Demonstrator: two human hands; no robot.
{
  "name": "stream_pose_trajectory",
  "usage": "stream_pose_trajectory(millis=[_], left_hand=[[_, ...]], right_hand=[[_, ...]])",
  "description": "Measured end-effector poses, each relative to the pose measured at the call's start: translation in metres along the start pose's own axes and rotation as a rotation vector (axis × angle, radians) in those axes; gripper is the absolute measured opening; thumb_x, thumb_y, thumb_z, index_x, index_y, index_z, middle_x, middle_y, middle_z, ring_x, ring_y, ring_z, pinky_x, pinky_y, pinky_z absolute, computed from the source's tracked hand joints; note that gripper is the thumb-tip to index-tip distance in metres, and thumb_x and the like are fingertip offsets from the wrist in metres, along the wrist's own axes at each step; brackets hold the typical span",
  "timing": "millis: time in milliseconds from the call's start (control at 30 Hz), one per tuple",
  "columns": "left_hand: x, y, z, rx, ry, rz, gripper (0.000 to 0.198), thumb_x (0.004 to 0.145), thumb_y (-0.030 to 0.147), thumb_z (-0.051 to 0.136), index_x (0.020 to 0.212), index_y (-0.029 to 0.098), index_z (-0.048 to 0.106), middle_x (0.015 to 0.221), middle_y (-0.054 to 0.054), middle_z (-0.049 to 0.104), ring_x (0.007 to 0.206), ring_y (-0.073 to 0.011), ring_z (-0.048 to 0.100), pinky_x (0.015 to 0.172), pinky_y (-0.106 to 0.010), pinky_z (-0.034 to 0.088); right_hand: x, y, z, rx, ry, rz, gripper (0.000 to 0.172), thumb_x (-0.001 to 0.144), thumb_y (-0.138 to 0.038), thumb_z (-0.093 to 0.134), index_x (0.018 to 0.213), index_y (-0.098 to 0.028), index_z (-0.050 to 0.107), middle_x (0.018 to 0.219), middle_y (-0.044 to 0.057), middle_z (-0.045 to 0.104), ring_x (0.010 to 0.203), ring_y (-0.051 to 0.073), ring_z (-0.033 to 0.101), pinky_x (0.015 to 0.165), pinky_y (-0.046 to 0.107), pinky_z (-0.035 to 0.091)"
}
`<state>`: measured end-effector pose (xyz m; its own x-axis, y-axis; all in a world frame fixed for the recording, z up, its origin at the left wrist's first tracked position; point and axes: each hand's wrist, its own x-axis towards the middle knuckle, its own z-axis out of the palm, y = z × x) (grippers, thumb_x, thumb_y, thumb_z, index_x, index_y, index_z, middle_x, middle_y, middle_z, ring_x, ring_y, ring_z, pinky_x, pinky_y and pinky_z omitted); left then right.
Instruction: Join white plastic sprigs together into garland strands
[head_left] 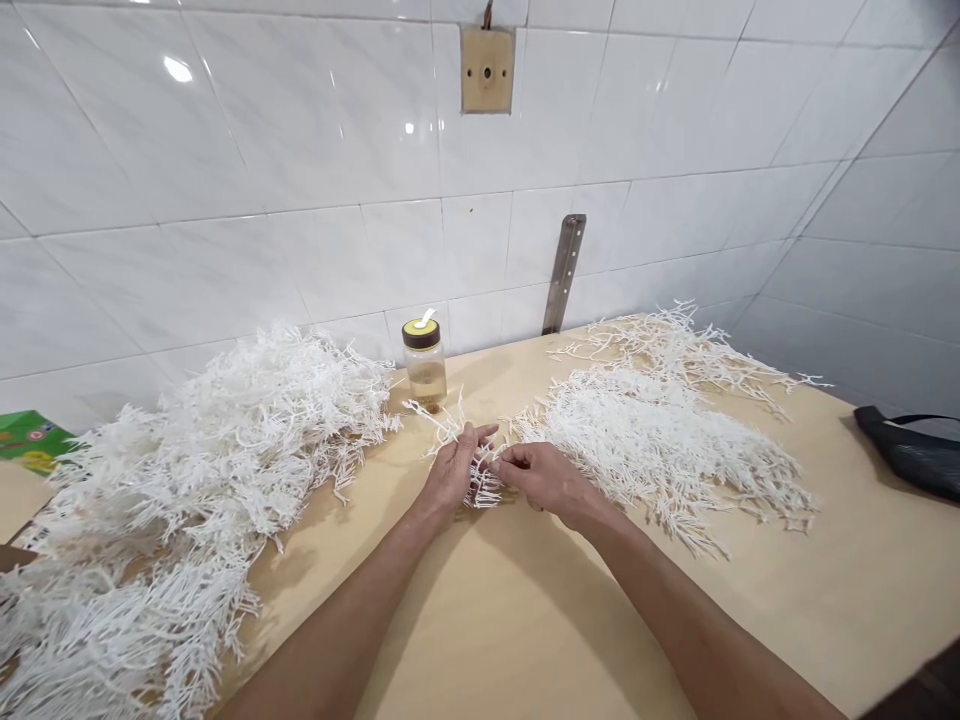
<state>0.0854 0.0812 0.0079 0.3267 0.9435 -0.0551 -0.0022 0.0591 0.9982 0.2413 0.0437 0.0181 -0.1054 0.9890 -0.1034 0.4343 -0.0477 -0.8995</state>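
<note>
Near the middle of the table, my left hand (452,468) is closed around a small bunch of white branching plastic sprigs (484,488), whose thin tips stick out above and below the fingers. My right hand (544,477) is just to its right, thumb and forefinger pinched together at the edge of the same bunch. What exactly lies between those fingertips is too small to make out. To the left spreads a large heap of white sprigs (247,440). On the right lies a flatter pile of similar sprigs (660,435), close to my right hand.
A lidded jar of pale liquid (427,375) stands beyond my hands. A metal strip with holes (564,275) leans on the tiled wall (300,120). Looser white branches (682,350) lie at the back right. A black pouch (911,455) sits at the right edge, a green packet (34,440) far left.
</note>
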Motion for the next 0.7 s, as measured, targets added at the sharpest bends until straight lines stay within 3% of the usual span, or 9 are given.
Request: stream_pose_trajectory(millis=[67, 233, 367, 533, 700], left_hand=[[-0.001, 0.001, 0.0, 0.023, 0.008, 0.034, 0.065, 0.085, 0.07, 0.042, 0.121, 0.021, 0.067, 0.104, -0.008, 0.063, 0.077, -0.0147, 0.061, 0.065, -0.025, 0.048], [0.003, -0.001, -0.002, -0.024, 0.072, -0.022, 0.062, 0.084, 0.067, 0.048, 0.12, 0.019, 0.064, 0.079, -0.002, 0.057, 0.047, -0.0072, 0.046, 0.043, -0.022, 0.035], [0.006, 0.0, -0.005, -0.048, 0.069, 0.03, 0.059, 0.077, 0.059, 0.066, 0.12, 0.018, 0.061, 0.075, 0.001, 0.056, 0.045, -0.0052, 0.044, 0.044, -0.02, 0.035], [0.003, 0.004, -0.006, -0.062, -0.051, 0.001, 0.078, 0.067, 0.05, 0.077, 0.13, 0.016, 0.047, 0.063, 0.005, 0.056, 0.051, -0.01, 0.051, 0.045, -0.02, 0.034], [-0.002, 0.008, -0.002, -0.068, -0.054, -0.074, 0.065, 0.066, 0.048, 0.078, 0.115, 0.016, 0.049, 0.06, 0.005, 0.057, 0.049, -0.01, 0.049, 0.045, -0.021, 0.033]], right_hand=[[0.002, 0.005, 0.0, 0.056, -0.033, 0.022, 0.038, 0.082, -0.051, 0.053, 0.062, -0.02, 0.042, 0.053, -0.006, 0.031, 0.045, 0.008, 0.029, 0.042, 0.023, 0.021], [0.001, 0.007, -0.006, -0.011, 0.009, -0.022, 0.035, 0.084, -0.049, 0.05, 0.065, -0.02, 0.044, 0.055, -0.005, 0.032, 0.046, 0.008, 0.031, 0.043, 0.023, 0.024], [-0.001, -0.001, -0.007, -0.163, 0.17, -0.138, 0.032, 0.085, -0.042, 0.049, 0.064, -0.019, 0.047, 0.056, -0.004, 0.04, 0.053, 0.01, 0.036, 0.05, 0.024, 0.027], [0.0, -0.003, -0.004, -0.245, 0.277, -0.149, 0.029, 0.087, -0.039, 0.047, 0.069, -0.019, 0.055, 0.059, -0.002, 0.051, 0.056, 0.013, 0.043, 0.054, 0.026, 0.03], [-0.001, -0.003, -0.006, -0.249, 0.349, -0.12, 0.028, 0.089, -0.039, 0.047, 0.073, -0.019, 0.057, 0.062, -0.001, 0.055, 0.059, 0.014, 0.047, 0.057, 0.027, 0.033]])
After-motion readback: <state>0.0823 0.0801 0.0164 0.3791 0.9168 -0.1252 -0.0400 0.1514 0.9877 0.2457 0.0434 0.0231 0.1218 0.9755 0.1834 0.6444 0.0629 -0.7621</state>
